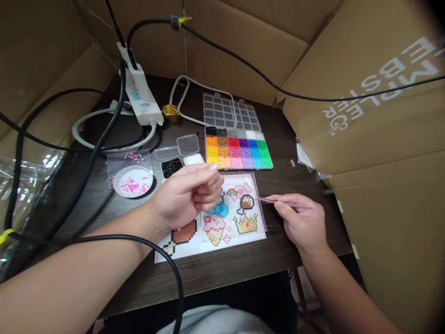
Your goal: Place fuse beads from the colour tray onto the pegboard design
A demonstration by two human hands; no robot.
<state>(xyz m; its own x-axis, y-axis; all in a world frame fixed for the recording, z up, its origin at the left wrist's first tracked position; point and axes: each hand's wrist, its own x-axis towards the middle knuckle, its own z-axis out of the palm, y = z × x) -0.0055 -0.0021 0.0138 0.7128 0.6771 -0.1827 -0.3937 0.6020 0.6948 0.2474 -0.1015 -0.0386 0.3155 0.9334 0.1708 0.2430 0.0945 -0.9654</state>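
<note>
The cardboard box at right carries upside-down white print, too cut off to read whole. On the dark surface a bead case lies open, its compartments filled with beads sorted by colour, its clear lid flat behind. Two small tubs hold black beads and white beads; a white dish holds pink ones. The left hand is loosely curled, fingertips pinched together above the pattern sheet. The right hand pinches thin tweezers, tips over the pegboard near a brown figure.
</note>
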